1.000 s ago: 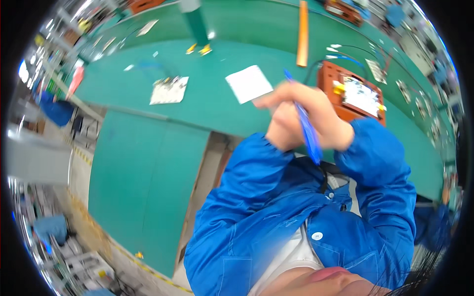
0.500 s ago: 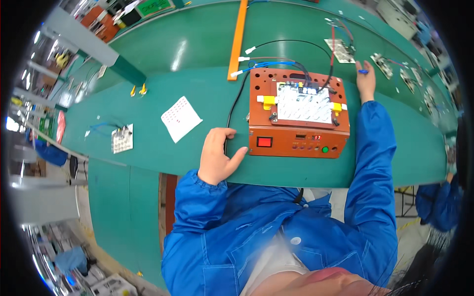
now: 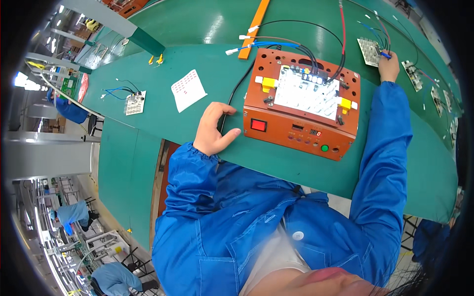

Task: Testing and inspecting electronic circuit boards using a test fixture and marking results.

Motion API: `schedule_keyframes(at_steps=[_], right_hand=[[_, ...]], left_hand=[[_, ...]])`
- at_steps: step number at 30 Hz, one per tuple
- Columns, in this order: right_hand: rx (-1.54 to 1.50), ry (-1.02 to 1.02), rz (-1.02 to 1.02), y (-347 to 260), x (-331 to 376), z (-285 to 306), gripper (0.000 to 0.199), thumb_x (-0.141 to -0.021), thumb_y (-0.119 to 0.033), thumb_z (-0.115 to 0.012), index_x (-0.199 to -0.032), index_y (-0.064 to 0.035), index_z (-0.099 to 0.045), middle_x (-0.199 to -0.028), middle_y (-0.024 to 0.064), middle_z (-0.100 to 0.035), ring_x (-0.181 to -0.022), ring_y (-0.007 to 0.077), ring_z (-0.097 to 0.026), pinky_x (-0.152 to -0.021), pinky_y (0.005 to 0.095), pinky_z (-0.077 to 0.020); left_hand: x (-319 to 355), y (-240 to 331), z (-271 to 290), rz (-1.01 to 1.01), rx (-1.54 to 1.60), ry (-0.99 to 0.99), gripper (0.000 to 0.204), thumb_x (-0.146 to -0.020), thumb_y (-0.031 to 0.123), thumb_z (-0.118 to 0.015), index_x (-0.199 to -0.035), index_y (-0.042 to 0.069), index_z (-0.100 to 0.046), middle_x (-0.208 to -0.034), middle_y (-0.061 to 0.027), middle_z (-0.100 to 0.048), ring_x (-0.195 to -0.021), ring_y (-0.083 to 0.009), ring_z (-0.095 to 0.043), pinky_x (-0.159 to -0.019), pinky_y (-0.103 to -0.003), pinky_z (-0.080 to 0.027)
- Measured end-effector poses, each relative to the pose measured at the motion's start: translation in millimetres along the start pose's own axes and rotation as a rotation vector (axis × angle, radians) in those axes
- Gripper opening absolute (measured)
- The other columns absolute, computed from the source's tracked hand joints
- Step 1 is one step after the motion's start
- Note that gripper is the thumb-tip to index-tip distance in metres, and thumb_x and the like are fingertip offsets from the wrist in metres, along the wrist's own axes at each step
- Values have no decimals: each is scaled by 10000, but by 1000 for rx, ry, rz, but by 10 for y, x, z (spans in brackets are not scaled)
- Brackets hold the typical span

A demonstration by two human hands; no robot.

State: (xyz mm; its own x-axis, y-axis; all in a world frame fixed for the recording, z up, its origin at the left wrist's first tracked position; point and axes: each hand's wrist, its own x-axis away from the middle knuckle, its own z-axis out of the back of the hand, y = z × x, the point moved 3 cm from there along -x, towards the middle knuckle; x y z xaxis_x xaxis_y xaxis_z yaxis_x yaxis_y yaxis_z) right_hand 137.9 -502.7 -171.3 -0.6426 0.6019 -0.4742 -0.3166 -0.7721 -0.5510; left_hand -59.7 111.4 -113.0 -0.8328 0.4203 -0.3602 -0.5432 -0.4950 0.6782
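My left hand rests on the green table just left of an orange-brown test box. Its fingers are apart and it holds nothing. A white circuit board lies on top of the box between two yellow clamps, brightly lit, with black, blue and red leads at its far edge. My right arm stretches past the box to the far right. There my right hand has its fingers drawn in around a small blue object, at the edge of another white circuit board with wires. Its fingertips are partly hidden.
A printed sheet and a wired board lie to the left. An orange strip runs away behind the box. More wired boards line the far right. A grey post stands at the far left.
My right hand has reached farther out to the loose board, and its fingers have closed in. My left hand stays beside the box. The view has tilted, and the box's red display has changed.
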Motion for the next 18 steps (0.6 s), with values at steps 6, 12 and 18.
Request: schedule_keyframes(at_steps=[6, 12, 18], right_hand=[[-425, 193, -15, 399, 667, 806, 418, -990, -362, -653, -1173, 14, -655, -1067, 166, -732, -1003, 270, -704, -888, 372, -527], [-634, 165, 30, 1259, 1532, 1888, 302, -1050, -213, -600, -1154, 71, -613, -1084, 125, -699, -1007, 187, -667, -910, 313, -520], [-349, 208, -119, 1576, 2148, 2659, 263, -1067, -144, -543, -1241, 52, -531, -1177, 189, -704, -1072, 223, -676, -973, 342, -524]], left_hand=[[-13, 53, 26, -69, 31, 55, 400, -757, 202, -777, -1071, -3, -637, -997, -159, -636, -958, -345, -618, -879, -391, -493], [13, 58, 48, -130, 0, 81, 347, -788, 181, -770, -1059, 4, -648, -997, -155, -645, -935, -336, -618, -849, -391, -493], [-9, 148, 54, -311, 18, 101, 348, -760, 188, -799, -1031, 28, -650, -970, -135, -651, -928, -341, -611, -844, -409, -484]])
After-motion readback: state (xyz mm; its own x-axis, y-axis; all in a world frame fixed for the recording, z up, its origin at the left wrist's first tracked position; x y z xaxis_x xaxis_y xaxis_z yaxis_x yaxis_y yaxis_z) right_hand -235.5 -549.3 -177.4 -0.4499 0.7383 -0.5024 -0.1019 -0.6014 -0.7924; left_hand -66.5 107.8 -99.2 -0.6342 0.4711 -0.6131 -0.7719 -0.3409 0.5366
